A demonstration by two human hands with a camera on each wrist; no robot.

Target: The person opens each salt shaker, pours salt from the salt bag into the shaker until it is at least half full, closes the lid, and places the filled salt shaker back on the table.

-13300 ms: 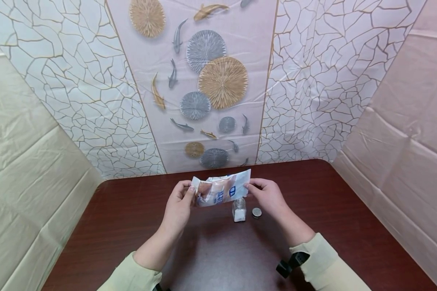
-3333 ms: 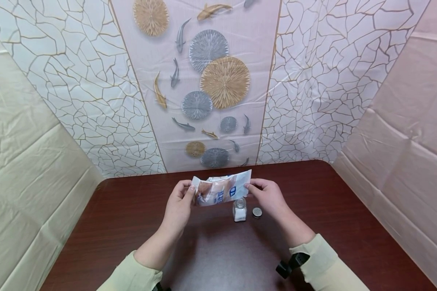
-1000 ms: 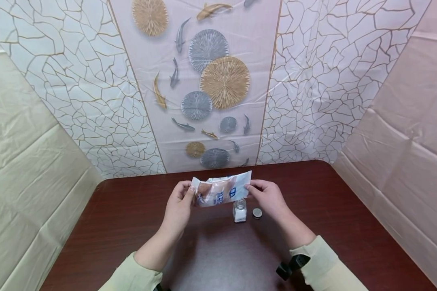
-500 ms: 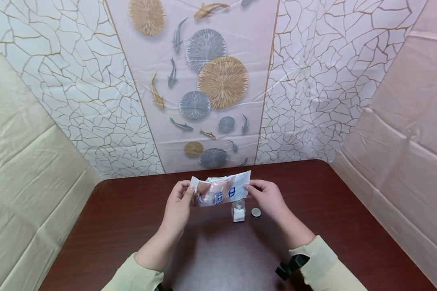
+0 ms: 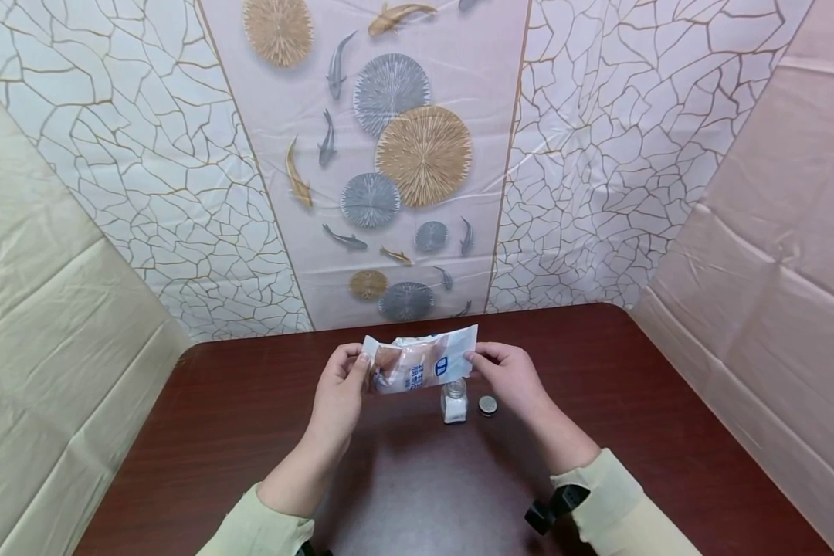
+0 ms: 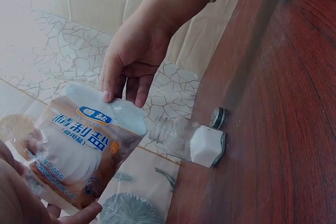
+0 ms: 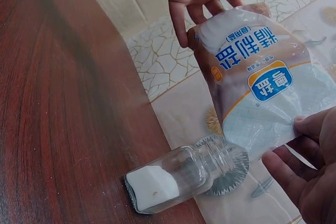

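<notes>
A printed plastic bag of salt (image 5: 417, 364) is stretched level between both hands, above the table. My left hand (image 5: 337, 395) grips its left end, thumb in front. At the other end my right hand (image 5: 517, 378) pinches the pale edge of the bag between thumb and fingers. Just below the bag's right part stands an uncapped glass jar (image 5: 454, 408), upright on the table. White salt (image 7: 152, 187) fills its lower part. In the left wrist view the bag's pale corner comes right up to the jar's mouth (image 6: 157, 129). A round metal cap (image 5: 487, 405) lies beside the jar.
The dark red wooden table (image 5: 236, 432) ends at a rear edge in front of a patterned cloth backdrop (image 5: 424, 154). Beige cloth walls (image 5: 771, 309) rise on both sides. A few white specks show on the tabletop near the jar in the right wrist view.
</notes>
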